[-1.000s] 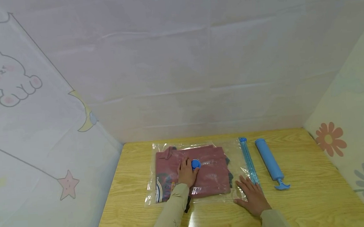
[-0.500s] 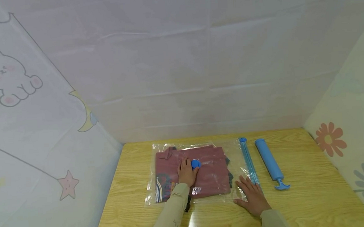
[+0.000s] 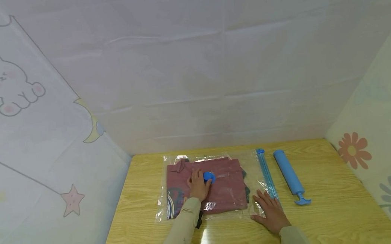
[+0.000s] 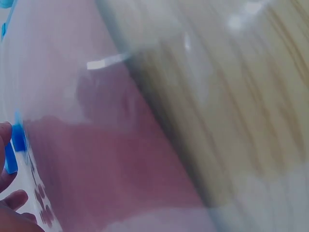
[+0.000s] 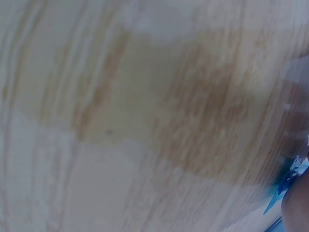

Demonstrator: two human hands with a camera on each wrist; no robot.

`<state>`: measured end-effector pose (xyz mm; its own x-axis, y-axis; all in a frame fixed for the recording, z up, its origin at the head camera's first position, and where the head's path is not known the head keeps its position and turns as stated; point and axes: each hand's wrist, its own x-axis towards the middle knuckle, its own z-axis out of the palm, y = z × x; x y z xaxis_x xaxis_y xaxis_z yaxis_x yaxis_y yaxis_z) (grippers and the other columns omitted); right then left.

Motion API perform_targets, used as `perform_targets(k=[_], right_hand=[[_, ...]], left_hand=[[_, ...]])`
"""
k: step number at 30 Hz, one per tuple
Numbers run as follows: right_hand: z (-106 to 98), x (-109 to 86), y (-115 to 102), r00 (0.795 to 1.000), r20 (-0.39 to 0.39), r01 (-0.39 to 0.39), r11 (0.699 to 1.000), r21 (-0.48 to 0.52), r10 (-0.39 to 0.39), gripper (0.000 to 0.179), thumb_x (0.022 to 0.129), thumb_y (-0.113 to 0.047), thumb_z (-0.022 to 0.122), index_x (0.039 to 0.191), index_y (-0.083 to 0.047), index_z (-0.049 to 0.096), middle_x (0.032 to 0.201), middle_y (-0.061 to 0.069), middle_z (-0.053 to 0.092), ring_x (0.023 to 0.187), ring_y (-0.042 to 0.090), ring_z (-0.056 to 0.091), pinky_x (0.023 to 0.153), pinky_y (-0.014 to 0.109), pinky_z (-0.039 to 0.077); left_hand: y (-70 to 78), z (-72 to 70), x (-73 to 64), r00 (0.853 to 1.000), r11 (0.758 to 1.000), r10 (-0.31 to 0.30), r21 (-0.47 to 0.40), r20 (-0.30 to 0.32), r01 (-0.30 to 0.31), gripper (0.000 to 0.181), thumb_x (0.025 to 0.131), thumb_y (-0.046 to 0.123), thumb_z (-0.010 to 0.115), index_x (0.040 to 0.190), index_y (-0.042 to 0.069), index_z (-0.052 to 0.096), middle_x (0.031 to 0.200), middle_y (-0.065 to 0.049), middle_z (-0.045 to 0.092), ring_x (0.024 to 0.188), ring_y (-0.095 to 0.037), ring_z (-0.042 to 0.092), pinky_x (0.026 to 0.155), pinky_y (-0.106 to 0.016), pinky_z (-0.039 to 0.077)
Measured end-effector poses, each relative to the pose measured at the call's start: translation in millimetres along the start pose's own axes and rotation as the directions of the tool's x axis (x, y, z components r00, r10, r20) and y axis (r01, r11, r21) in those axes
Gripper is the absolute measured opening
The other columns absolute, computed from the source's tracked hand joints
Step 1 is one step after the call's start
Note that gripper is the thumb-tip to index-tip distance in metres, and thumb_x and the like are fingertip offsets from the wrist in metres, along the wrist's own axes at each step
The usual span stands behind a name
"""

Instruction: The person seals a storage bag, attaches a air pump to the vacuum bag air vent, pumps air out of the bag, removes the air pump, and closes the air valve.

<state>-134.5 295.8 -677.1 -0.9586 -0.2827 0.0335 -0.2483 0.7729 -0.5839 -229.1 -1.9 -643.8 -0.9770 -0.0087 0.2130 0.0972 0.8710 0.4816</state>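
A clear vacuum storage bag (image 3: 252,178) lies flat on the table with a folded dark pink shirt (image 3: 227,194) inside. My left hand (image 3: 199,187) is over the bag's middle and pinches the round blue valve cap (image 3: 208,177). In the left wrist view, the thumb and fingers (image 4: 15,199) are at the left edge beside the blue cap (image 4: 10,157). My right hand (image 3: 271,212) rests with fingers spread on the bag's lower right corner, near the blue zip strip (image 3: 267,173). Only a fingertip (image 5: 297,205) shows in the right wrist view.
A blue hand pump (image 3: 289,172) with a T-shaped handle lies right of the bag. A blue zip slider (image 3: 260,151) sits at the top of the strip. Printed fabric walls (image 3: 196,129) enclose the wooden table (image 3: 334,195) at the back and sides.
My left hand and the valve cap have shifted very slightly to the left. The right hand stays in place on the bag corner.
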Motion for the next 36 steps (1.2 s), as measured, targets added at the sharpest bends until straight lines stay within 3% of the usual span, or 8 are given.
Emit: perform_targets(k=[7,13,17,22,28,36], right_hand=[[1,-0.4,3,1.0,-0.017,0.014,1.0,-0.002,-0.014,0.08,0.079,-0.054,0.07,0.143,-0.011,0.046,0.154,0.016,0.033,0.141,0.048,0.024,0.109,0.069,0.013],[2,-1.1,6,0.999,-0.031,0.023,0.999,-0.024,-0.024,0.079,0.079,-0.054,0.07,0.142,-0.011,0.047,0.154,0.016,0.034,0.14,0.048,0.026,0.108,0.069,0.014],[3,-0.7,7,0.999,-0.043,0.032,0.999,-0.028,-0.033,0.079,0.079,-0.054,0.07,0.141,-0.011,0.047,0.153,0.016,0.035,0.14,0.048,0.026,0.108,0.07,0.015],[5,0.3,8,0.999,-0.042,0.029,0.999,-0.029,-0.03,0.08,0.079,-0.055,0.069,0.142,-0.012,0.047,0.154,0.016,0.035,0.14,0.047,0.026,0.108,0.07,0.015],[5,0.1,6,0.999,-0.039,0.026,0.999,-0.023,-0.027,0.08,0.079,-0.055,0.069,0.142,-0.011,0.046,0.154,0.016,0.034,0.14,0.047,0.026,0.108,0.07,0.014],[3,-0.2,1,1.0,-0.022,0.011,1.0,-0.011,-0.011,0.08,0.08,-0.054,0.069,0.143,-0.011,0.046,0.155,0.016,0.033,0.141,0.047,0.024,0.109,0.069,0.013]], left_hand=[[-17.9,-14.4,1.4,0.997,0.997,-0.069,-0.024,-0.017,0.068,0.049,0.09,0.032,0.067,0.125,0.002,0.052,0.141,-0.018,0.047,0.139,-0.038,0.035,0.1,-0.062,0.03],[-37.6,-31.0,3.0,0.992,0.995,-0.097,-0.044,-0.079,0.094,0.045,0.087,0.026,0.071,0.12,0.001,0.053,0.137,-0.02,0.047,0.137,-0.043,0.034,0.098,-0.066,0.029],[-52.4,-44.9,3.4,0.982,0.992,-0.126,-0.036,-0.138,0.122,0.046,0.085,0.026,0.072,0.119,0.0,0.054,0.132,-0.023,0.049,0.129,-0.044,0.041,0.094,-0.065,0.031],[-73.3,-61.4,2.0,0.96,0.982,-0.187,-0.007,-0.207,0.19,0.048,0.084,0.027,0.072,0.116,-0.003,0.055,0.124,-0.027,0.049,0.116,-0.043,0.046,0.087,-0.064,0.035],[-102.4,-74.8,-7.0,0.933,0.955,-0.296,-0.051,-0.204,0.292,0.042,0.088,0.028,0.067,0.117,0.001,0.055,0.129,-0.025,0.045,0.123,-0.041,0.04,0.092,-0.065,0.031],[-135.8,-92.6,-27.1,0.882,0.916,-0.4,-0.066,-0.249,0.396,0.041,0.089,0.027,0.063,0.119,0.001,0.052,0.126,-0.026,0.045,0.118,-0.043,0.043,0.091,-0.066,0.032]])
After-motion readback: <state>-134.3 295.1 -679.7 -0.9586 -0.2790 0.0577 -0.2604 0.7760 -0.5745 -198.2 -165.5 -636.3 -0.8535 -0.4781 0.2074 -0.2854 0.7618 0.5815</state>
